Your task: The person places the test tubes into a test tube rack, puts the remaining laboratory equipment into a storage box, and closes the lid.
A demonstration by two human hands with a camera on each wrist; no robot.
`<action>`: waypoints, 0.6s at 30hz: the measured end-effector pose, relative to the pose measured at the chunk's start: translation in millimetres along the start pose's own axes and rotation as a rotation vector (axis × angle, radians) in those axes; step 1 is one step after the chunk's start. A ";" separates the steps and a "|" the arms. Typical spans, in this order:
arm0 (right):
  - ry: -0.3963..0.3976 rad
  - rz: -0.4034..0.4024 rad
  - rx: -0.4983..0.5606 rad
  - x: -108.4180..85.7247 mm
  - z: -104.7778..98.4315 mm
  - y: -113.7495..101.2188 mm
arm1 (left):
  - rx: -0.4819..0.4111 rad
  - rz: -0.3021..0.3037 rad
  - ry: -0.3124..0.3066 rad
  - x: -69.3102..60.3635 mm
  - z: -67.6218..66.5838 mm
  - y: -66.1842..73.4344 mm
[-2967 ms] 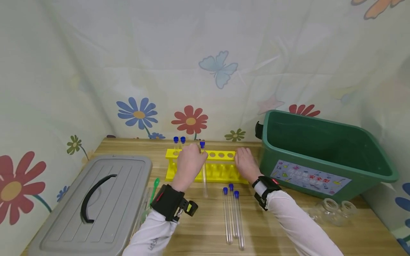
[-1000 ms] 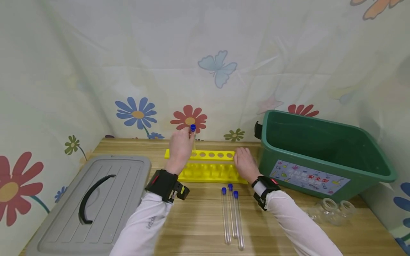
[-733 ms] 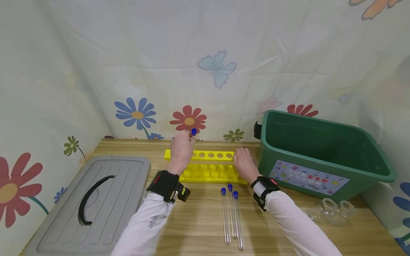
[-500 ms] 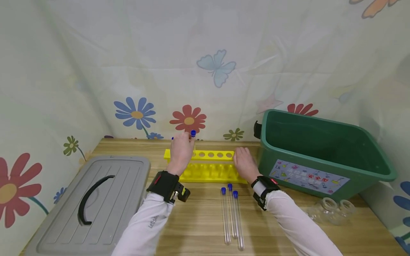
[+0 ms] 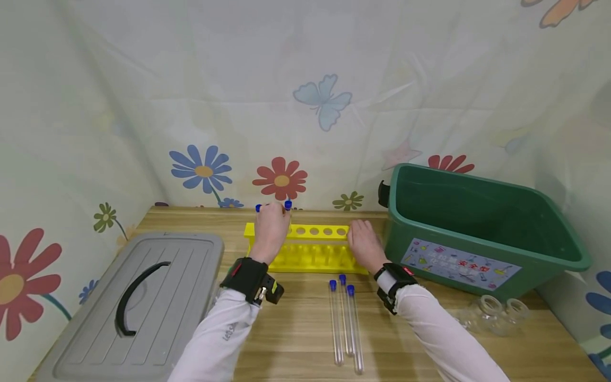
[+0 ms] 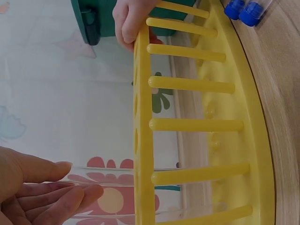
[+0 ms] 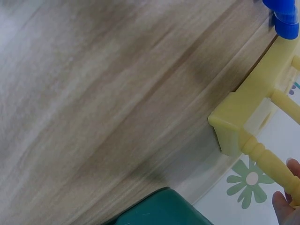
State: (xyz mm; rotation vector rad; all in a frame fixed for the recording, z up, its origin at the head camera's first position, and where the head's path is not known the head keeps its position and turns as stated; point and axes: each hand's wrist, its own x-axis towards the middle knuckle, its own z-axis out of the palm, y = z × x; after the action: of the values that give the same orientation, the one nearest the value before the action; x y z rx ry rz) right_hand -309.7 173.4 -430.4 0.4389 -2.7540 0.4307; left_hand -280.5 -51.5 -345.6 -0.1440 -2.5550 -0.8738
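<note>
On the left of the counter [image 5: 291, 345], a grey lid [image 5: 157, 313] is lying handle-up. Rightward, our left hand [image 5: 270, 229] is pinching a blue-capped test tube [image 5: 288, 206] between thumb and fingers, and that tube is standing through the yellow test-tube rack [image 5: 315, 262]. Three capped test tubes [image 5: 347, 321] are lying in front of it, well apart from the grey lid. Our right hand [image 5: 365, 245] is gripping the rack's right end; beyond, a green bin [image 5: 477, 239] and clear glass bottles [image 5: 491, 306] are resting.

We are risking a cracked tube if we press at a slant, and a tipping rack if the right grip loosens. The left wrist view is showing glass passing through the top bar [image 6: 144, 117], which our hand is hiding from the head view; whether its end is seating, we cannot tell.
</note>
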 end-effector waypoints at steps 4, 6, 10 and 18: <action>0.000 0.007 0.001 0.3 -0.8 -0.6 | 0.003 -0.011 -0.011 -0.3 1.1 -1.5; -0.002 0.013 0.005 0.3 -1.1 -0.9 | -0.003 -0.023 -0.019 -0.9 1.4 -1.8; -0.002 0.012 0.005 -0.1 -1.4 -1.3 | -0.023 -0.054 -0.035 -2.5 2.0 -2.3; 0.004 0.001 0.003 -1.3 -1.7 -0.8 | -0.016 -0.086 -0.054 -3.7 1.1 -0.6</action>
State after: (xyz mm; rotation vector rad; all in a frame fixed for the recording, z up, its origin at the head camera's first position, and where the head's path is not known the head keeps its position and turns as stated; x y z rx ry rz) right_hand -307.9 173.5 -429.1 0.4372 -2.7505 0.4354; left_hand -277.7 -51.2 -348.3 -0.0628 -2.6216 -0.9342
